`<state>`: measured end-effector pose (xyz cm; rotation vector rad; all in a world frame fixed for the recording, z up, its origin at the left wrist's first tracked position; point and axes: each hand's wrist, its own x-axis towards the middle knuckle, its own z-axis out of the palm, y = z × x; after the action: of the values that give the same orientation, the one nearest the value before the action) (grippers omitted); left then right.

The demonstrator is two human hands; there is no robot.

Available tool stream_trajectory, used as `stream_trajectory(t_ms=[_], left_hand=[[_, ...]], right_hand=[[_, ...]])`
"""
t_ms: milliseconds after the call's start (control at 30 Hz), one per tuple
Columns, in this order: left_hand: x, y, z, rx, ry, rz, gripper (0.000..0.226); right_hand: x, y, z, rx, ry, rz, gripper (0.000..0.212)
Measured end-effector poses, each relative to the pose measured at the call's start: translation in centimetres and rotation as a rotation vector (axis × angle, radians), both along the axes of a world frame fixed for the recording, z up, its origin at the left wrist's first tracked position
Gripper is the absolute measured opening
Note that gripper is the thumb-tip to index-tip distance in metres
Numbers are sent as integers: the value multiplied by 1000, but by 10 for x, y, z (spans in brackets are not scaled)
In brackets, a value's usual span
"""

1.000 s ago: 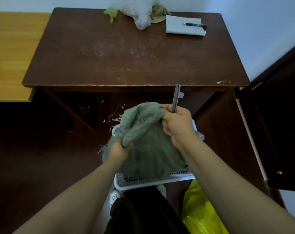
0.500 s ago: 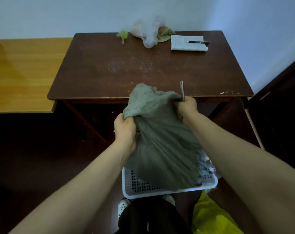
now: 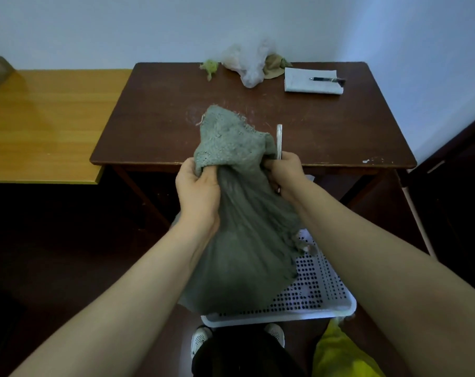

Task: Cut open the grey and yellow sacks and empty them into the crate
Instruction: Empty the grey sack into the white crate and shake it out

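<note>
The grey sack point(image 3: 241, 240) hangs upside down over the white perforated crate point(image 3: 312, 300) on the floor, its lower end inside the crate. My left hand point(image 3: 197, 186) grips the sack's upper left corner. On the other corner my right hand point(image 3: 286, 174) holds the cloth together with a thin metal blade point(image 3: 279, 140) that points up. The yellow sack point(image 3: 342, 355) lies on the floor at the bottom right, next to the crate.
A dark wooden table point(image 3: 176, 126) stands just beyond the crate, carrying crumpled plastic point(image 3: 248, 61), a folded white cloth point(image 3: 312, 81) and a pen point(image 3: 327, 79). A yellow wooden bench point(image 3: 46, 121) is at the left, a dark cabinet point(image 3: 459, 186) at the right. My feet point(image 3: 201, 340) stand behind the crate.
Both hands have lifted the grey sack higher, from down at the crate to about the table's front edge, so it now hangs stretched. The view has tilted up.
</note>
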<state>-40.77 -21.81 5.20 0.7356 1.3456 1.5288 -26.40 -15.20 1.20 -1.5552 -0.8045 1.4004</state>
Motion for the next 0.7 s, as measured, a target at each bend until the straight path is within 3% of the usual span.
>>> stream_trajectory(t_ms=[67,167,267,367,467,567,633,700], left_hand=[[-6,0,-3,-23,-25,-37,2],[-15,-14,-31,-276,8,-108,36],[-27,-39,-72,-586,136,-177,70],[-40,-51,-101,-719,207,-227,72],[-51,-54,-114,-792,237,-319,75],[-53,-51,-116,-780,296,-414,79],[-54,-48,-119,-738,353,-447,83],[-56,-48,-125,-695,494,-512,100]], right_hand=[[-1,-5,-9,4,-13,0,28],[7,-20,-43,-50,-237,89,32],[20,-45,-93,-231,-435,123,38],[27,-69,-124,-416,-522,110,29],[24,-73,-127,-488,-455,56,19],[1,-53,-108,-370,-382,56,21],[-23,-49,-91,-275,-168,79,15],[-33,-64,-89,-304,-42,222,19]])
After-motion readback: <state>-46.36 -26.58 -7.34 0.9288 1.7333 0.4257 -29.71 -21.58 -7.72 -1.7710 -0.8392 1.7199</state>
